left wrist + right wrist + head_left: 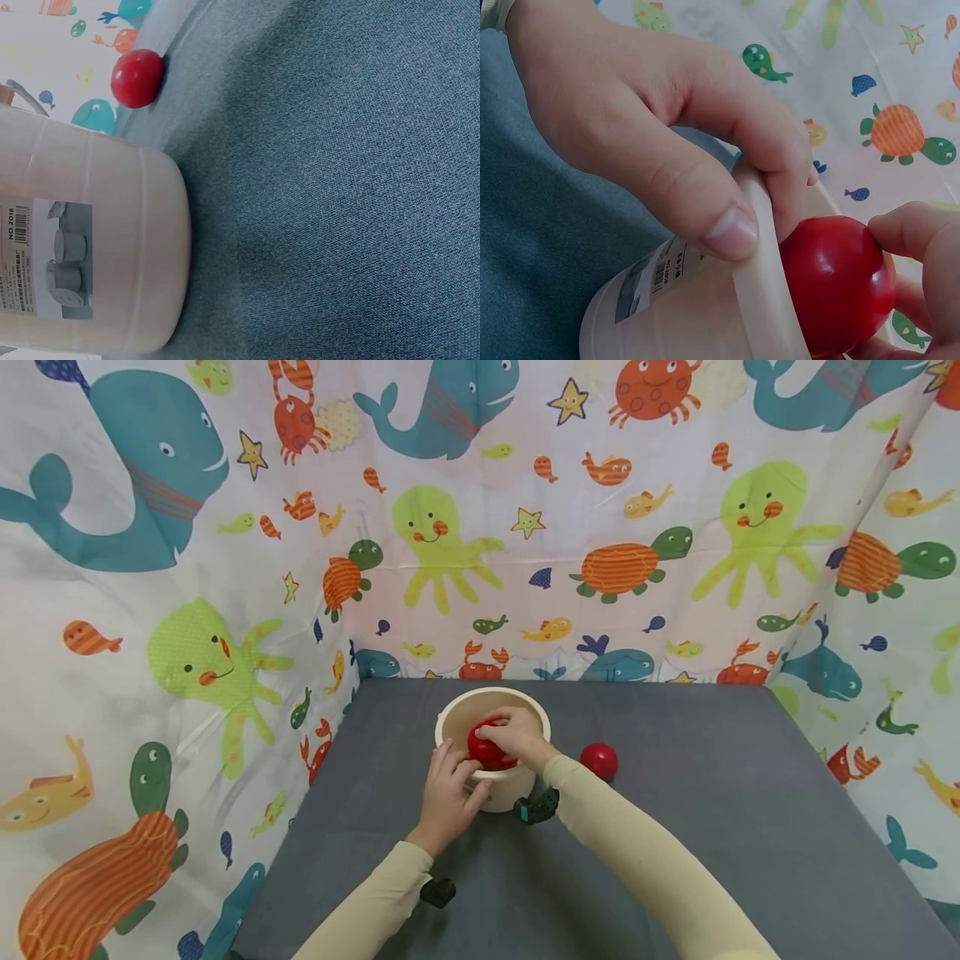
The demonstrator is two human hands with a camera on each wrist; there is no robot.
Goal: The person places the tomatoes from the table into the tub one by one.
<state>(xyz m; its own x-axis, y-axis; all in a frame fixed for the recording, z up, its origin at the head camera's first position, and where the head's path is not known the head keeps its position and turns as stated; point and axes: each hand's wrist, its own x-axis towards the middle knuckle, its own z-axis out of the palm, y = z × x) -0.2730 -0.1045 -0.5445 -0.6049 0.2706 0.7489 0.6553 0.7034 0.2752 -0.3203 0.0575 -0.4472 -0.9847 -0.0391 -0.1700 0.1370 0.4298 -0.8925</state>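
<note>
bucket [510, 787] stands upright, mouth up, right hand [522, 737] gripping a red ball [836, 281].

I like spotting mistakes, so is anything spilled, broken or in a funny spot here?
Nothing stands out: the bucket is upright, the right hand holds one red ball in its opening, and another red ball sits beside it on the table.

Free room on the table [738, 777] right of obstacles: loose red ball [599, 762], bucket [504, 793].

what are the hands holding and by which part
The right hand holds a red ball by its upper part; the left hand grips the bucket by its rim.
</note>
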